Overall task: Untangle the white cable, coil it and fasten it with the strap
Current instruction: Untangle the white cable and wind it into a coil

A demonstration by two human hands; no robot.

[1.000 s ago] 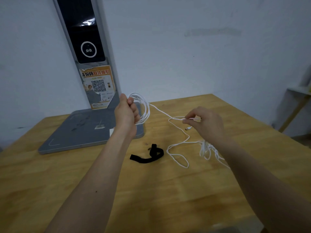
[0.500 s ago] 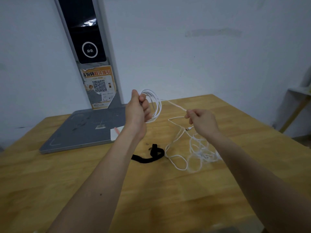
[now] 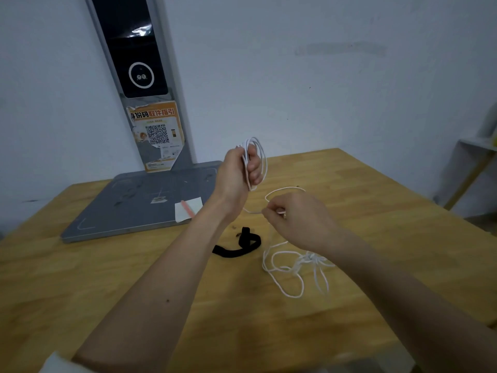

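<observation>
My left hand (image 3: 236, 170) is raised above the wooden table (image 3: 134, 278) and grips a few coiled loops of the thin white cable (image 3: 262, 157). Just below and to the right, my right hand (image 3: 293, 219) pinches the cable's running length between thumb and fingers. A short slack arc joins the two hands. The remaining cable lies in a loose tangle (image 3: 298, 267) on the table under my right wrist. The black strap (image 3: 239, 244) lies curled on the table, left of that tangle and apart from both hands.
A grey flat base (image 3: 129, 208) with an upright post (image 3: 139, 76) carrying a dark screen and an orange QR sticker stands at the back left. A small white paper (image 3: 188, 210) lies on the base's corner. A shelf (image 3: 473, 162) stands beyond the right table edge.
My right hand moved down and toward me along the cable, closer under my left hand. The slack between the hands shortened into a small arc, and the loose tangle shifted slightly.
</observation>
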